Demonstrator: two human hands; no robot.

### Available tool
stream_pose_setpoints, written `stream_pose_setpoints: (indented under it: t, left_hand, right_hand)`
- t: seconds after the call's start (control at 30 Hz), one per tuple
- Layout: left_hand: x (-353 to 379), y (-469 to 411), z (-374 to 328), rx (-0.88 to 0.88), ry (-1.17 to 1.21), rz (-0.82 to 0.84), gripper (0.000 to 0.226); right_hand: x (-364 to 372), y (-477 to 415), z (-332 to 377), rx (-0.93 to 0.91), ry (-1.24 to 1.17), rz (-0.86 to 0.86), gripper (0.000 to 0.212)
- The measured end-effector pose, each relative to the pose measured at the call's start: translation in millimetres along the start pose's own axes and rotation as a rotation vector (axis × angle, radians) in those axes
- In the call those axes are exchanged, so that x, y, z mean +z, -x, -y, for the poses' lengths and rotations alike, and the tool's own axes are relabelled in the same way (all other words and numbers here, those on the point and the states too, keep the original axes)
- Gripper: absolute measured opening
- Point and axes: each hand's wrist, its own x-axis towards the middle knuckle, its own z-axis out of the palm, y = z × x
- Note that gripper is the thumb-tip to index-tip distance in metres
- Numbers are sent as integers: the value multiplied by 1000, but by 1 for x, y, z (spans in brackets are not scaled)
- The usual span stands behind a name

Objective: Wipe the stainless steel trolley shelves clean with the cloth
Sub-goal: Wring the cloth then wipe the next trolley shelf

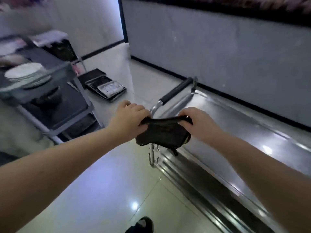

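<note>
Evidently the dark cloth (163, 132) is being readied rather than used. The left hand (130, 119) and the right hand (199, 122) each pinch one end of its upper edge with curled fingers, pulling it taut between them while the rest hangs in a loose fold. It is held in the air just above the near corner of the trolley (235, 135), not on the metal, and close to the black-gripped handle (176, 90). Stretching it like this looks like a way to spread or refold it into a flat pad before it goes down on the shiny top shelf, which runs off to the right along the wall. Lower shelves cannot be seen from this angle. To the left stands a grey rack (58, 101) with a stack of white plates (25, 73). Some trays (107, 88) lie on the tiled floor (101, 190) beyond it, well apart from the trolley. No brand, label or writing can be read anywhere, and the picture is blurred towards its edges.
</note>
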Motion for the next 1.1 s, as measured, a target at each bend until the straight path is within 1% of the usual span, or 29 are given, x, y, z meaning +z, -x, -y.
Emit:
stream_pose_setpoints:
  t: [0.07, 0.17, 0.27, 0.33, 0.4, 0.47, 0.6, 0.7, 0.8, 0.87, 1.0, 1.1]
  left_hand:
    - [-46, -13, 22, -50, -72, -64, 22]
    - [-101, -25, 59, -145, -145, -138, 23]
    - [-137, -34, 100, -250, -168, -197, 23]
    - [-153, -38, 131, -284, -214, -206, 21]
    - [-166, -42, 166, -281, -275, -201, 18]
    - [-178, -47, 205, -256, -345, -205, 17]
    - [-194, -64, 289, -234, -412, -242, 18]
    - [-201, -92, 349, -224, -397, -274, 16]
    - [-200, -131, 401, -186, -350, -335, 12]
    - [-192, -162, 429, -161, -348, -346, 13]
    - [-160, -227, 473, -106, -319, -313, 15]
    - [-129, -279, 500, -70, -272, -264, 13]
  right_hand:
    - [-35, -39, 39, -93, 29, -29, 9]
    - [-64, -90, 95, -176, 65, -57, 8]
    - [-68, -137, 141, -233, 101, -93, 8]
    - [-59, -168, 168, -250, 109, -144, 8]
    - [-47, -201, 192, -260, 127, -176, 10]
    - [-35, -235, 215, -309, 189, -212, 11]
    - [-20, -304, 255, -432, 516, -360, 8]
    - [-17, -357, 279, -453, 605, -439, 9]
    - [-19, -412, 286, -431, 564, -494, 8]
    - [-18, -447, 280, -394, 533, -506, 8]
    - [-12, -517, 250, -319, 470, -468, 10]
    - [-13, -566, 212, -322, 501, -471, 12]
